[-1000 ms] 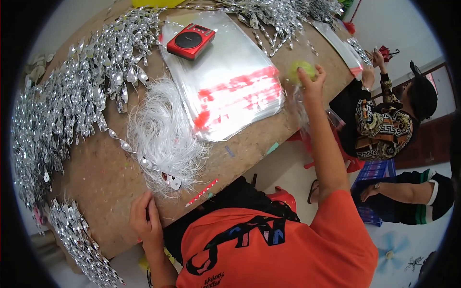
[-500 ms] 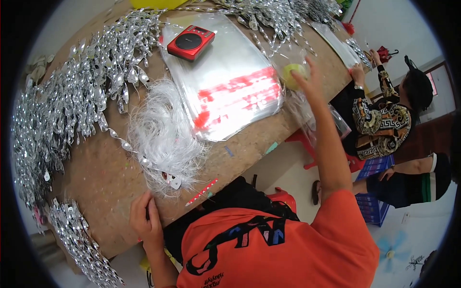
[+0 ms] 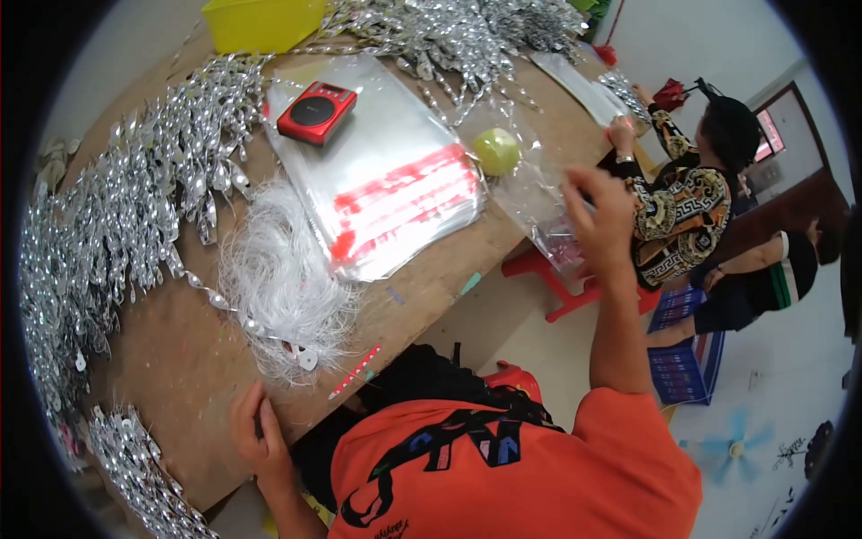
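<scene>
At the table's (image 3: 171, 386) front edge my left hand (image 3: 259, 436) rests loosely, thumb apart from bent fingers, nothing seen in it. A bundle of fine white strands (image 3: 280, 283) lies just beyond it, with a red-and-white dotted strip (image 3: 356, 372) close by. My right hand (image 3: 600, 220) is raised off the right edge, fingers bent with a gap to the thumb; I see nothing between them. Nearest to it are crumpled clear plastic (image 3: 532, 202) and a round yellow-green thing (image 3: 496, 151). A stack of clear plastic bags (image 3: 395, 126) with red-and-white bands lies left of these.
A red radio (image 3: 317, 113) sits on the bags. Silver twisted tinsel strands (image 3: 135, 189) pile up left and far (image 3: 476, 36); a yellow bin (image 3: 260, 25) stands at the back. One person (image 3: 691, 207) works at the table's right, another (image 3: 763, 278) sits behind. Red stools (image 3: 557, 292) stand beside the table.
My right hand has drawn back from the yellow-green thing toward the right and nearer to me, its spread fingers now bent. My left hand stays at the edge. The view has shifted to the right.
</scene>
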Demonstrator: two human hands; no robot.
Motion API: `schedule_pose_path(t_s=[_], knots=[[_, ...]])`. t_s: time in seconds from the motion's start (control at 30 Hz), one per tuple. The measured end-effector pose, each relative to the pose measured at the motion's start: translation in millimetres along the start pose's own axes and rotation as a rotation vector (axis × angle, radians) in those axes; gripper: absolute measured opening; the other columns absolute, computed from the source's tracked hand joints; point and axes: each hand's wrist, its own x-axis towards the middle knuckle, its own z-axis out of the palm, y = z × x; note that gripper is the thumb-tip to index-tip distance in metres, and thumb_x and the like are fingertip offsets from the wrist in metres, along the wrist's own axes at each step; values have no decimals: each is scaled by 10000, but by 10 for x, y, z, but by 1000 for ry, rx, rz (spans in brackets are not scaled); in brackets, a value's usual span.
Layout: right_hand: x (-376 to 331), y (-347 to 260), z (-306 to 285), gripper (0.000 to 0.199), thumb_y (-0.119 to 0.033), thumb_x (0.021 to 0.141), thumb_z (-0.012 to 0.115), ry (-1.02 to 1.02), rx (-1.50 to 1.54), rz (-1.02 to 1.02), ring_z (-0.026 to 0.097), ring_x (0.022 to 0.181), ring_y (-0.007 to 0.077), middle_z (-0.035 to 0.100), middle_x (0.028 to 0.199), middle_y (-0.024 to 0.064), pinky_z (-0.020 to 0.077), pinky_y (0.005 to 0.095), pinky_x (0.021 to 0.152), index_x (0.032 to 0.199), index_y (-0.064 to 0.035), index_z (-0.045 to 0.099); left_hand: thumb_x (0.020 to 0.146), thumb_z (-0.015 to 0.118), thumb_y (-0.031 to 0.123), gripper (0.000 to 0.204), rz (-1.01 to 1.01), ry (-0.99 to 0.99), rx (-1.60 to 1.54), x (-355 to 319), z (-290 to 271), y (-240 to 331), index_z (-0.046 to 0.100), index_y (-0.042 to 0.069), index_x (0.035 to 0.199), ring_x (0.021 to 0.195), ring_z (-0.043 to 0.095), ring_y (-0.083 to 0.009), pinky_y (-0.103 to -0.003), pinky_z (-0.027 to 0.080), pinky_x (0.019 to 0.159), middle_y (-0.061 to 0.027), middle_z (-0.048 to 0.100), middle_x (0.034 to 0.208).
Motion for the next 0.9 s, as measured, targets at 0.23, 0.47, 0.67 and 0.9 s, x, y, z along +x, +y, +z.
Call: schedule_pose_path(t_s=[0.23, 0.47, 0.67, 0.9], knots=[[-580, 525, 1066, 444, -277, 815, 595, -47, 146, -70, 477, 1106, 309, 504, 1206, 171, 355, 381, 946, 1182, -41, 511, 832, 515, -38, 210, -14, -44, -43, -13, -1, -116, 595, -37, 1026, 860, 578, -256, -320, 448, 774, -155, 601, 951], [-283, -1, 429, 365, -119, 828, 545, 100, 248, -232, 494, 1071, 261, 548, 1151, 122, 339, 352, 961, 1183, -40, 522, 842, 553, 33, 197, -89, -50, 95, -56, -56, -38, 604, 3, 1030, 878, 590, -227, -298, 448, 787, -135, 619, 970], [-256, -987, 477, 171, -55, 923, 402, -56, 982, -197, 546, 896, 156, 595, 940, 91, 406, 272, 839, 912, 9, 560, 803, 584, 1, 188, 66, 72, 77, -32, 9, -103, 615, 9, 988, 811, 603, -248, -304, 464, 723, -142, 628, 922], [-482, -1878, 990, 161, -105, 904, 446, -645, 1259, -328, 467, 657, 92, 532, 753, 37, 398, 225, 627, 800, -6, 517, 760, 584, -23, 253, 33, 134, 58, -38, -138, 23, 616, 34, 1004, 802, 597, -299, -357, 471, 708, -141, 623, 915]])
